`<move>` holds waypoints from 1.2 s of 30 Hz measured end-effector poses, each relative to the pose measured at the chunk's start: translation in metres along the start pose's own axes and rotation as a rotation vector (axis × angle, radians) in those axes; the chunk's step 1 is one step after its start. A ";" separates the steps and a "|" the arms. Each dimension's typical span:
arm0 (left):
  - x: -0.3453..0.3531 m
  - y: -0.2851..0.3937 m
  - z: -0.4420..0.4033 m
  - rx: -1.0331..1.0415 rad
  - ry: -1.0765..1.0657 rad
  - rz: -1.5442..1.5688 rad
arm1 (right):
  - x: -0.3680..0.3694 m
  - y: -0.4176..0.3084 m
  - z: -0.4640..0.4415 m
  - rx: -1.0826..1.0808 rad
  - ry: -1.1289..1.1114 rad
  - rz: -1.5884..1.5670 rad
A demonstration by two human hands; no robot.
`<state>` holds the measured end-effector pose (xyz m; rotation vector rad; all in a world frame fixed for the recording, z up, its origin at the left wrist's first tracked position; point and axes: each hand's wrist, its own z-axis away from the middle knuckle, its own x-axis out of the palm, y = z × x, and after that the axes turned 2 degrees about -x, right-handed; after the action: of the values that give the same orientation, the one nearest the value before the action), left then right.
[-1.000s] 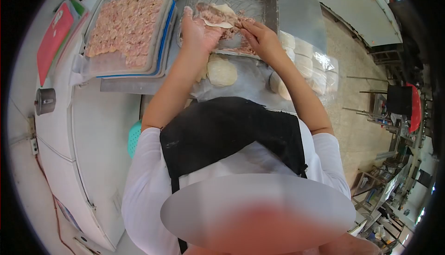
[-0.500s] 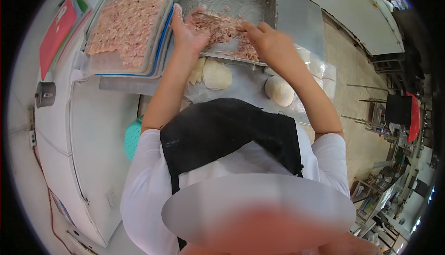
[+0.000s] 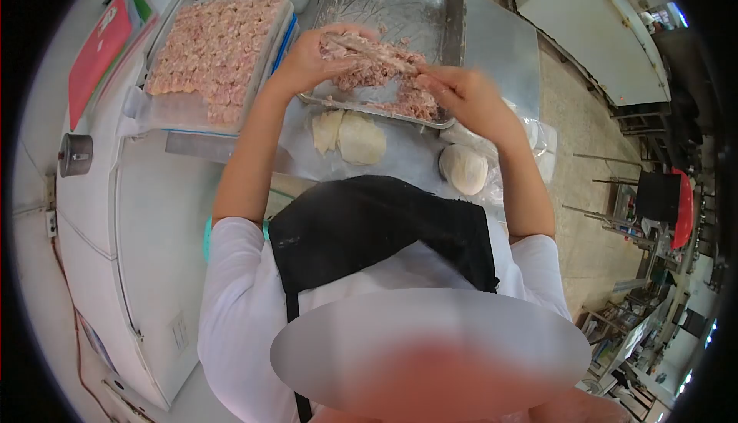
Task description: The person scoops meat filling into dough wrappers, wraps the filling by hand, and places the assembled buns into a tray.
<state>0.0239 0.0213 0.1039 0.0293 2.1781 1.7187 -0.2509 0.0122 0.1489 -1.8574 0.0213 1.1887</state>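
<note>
The packed dumplings look soft, easily dented. The left hand curls at the mince; whether its grip clasps anything, I can't tell. The wrappers seem floppy, best lifted by an edge. The mince, in the metal tray, looks sticky; the right hand's grip pinches a thin, probably light tool by its end.

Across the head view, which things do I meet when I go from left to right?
Red board, plastic tray of pinkish pieces, flat pale dough, rounded pale dough, bright red object at far right.
</note>
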 end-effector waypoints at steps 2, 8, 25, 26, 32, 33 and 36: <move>-0.010 -0.011 -0.005 -0.013 -0.077 -0.011 | 0.012 0.013 -0.001 0.001 -0.005 -0.002; -0.003 -0.050 -0.018 -0.213 0.085 -0.277 | 0.018 0.042 -0.018 -0.002 0.130 0.369; 0.008 0.008 0.001 -0.123 -0.044 -0.385 | 0.019 0.042 0.013 0.081 -0.023 -0.151; 0.007 0.004 -0.004 -0.122 -0.091 -0.407 | 0.019 0.047 0.012 0.061 -0.036 -0.142; 0.008 -0.011 -0.007 -0.205 -0.025 -0.284 | 0.009 0.011 0.015 -0.019 0.169 0.343; 0.008 -0.010 -0.006 -0.229 -0.049 -0.275 | 0.012 0.019 0.012 -0.044 0.153 0.351; 0.015 -0.012 0.005 -0.133 0.169 -0.434 | -0.010 0.027 0.012 -0.044 0.133 0.300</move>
<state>0.0143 0.0266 0.0876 -0.5971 1.9850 1.6485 -0.2765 0.0001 0.1368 -2.0191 0.3612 1.2715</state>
